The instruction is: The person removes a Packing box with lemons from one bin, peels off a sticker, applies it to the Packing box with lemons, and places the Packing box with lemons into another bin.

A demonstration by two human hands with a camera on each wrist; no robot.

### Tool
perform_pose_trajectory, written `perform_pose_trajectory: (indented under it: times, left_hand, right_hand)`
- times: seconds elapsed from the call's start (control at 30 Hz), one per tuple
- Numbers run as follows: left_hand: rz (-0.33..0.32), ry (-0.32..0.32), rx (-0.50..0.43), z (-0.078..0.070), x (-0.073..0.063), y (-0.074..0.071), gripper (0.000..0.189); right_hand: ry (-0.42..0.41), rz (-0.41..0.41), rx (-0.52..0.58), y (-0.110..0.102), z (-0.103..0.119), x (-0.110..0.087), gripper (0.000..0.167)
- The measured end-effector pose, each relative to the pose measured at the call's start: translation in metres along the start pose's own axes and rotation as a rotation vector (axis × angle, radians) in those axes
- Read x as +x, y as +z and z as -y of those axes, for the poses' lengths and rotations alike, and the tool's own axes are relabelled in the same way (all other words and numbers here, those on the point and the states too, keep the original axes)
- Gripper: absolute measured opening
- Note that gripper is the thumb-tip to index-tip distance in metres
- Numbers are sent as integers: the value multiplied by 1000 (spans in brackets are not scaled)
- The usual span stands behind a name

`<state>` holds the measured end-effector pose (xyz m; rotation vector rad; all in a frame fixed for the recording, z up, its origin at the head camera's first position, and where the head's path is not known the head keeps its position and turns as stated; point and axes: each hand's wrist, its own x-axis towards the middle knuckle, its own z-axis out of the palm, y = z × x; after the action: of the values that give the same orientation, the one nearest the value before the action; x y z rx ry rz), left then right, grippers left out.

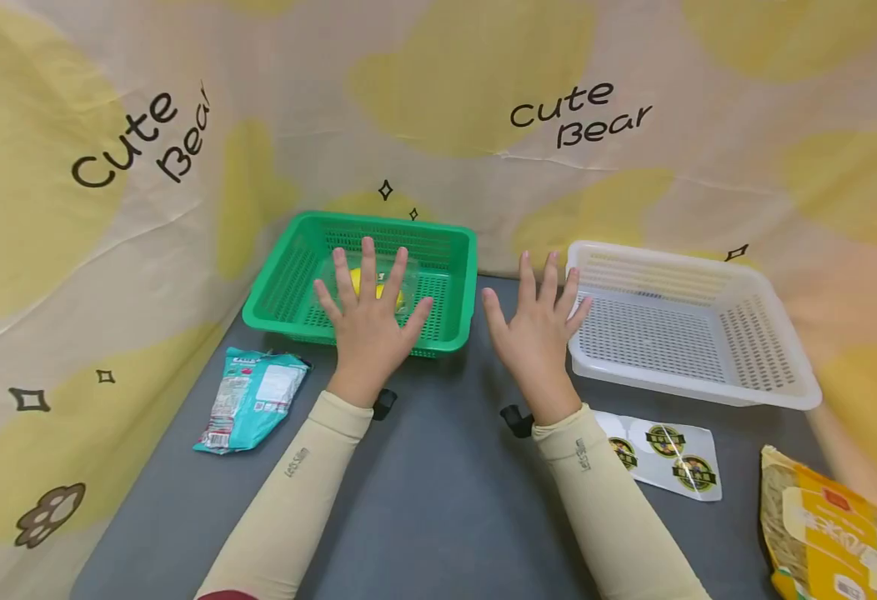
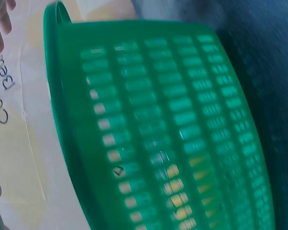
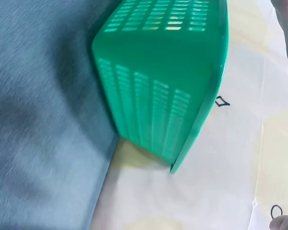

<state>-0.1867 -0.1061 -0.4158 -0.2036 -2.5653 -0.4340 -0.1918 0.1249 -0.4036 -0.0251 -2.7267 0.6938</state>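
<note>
Both hands are held out over the table with fingers straight and spread. My left hand overlaps the front of a green basket in the head view, and nothing is in its grasp. Inside that basket lies a clear package with yellow contents, partly hidden behind the left fingers. My right hand hangs between the two baskets, its fingers overlapping the left rim of a white basket; it holds nothing. Slotted green basket sides fill much of the left wrist view.
A blue snack bag lies left of the left forearm. Beside the right forearm is a sheet of round stickers. A yellow food bag sits at the front right. Printed cloth walls the grey table at the back.
</note>
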Motion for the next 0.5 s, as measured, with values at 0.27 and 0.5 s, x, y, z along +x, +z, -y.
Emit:
perform_pose_trajectory:
  times: [0.27,0.5]
  left_hand:
    - [3,-76,-8,27,-3,-12,79]
    - [32,-131,16,54,-7,-22,81]
  right_hand:
    - [-13,51,35,3,21,3,85]
    - [-14,93,73,15,35,4,86]
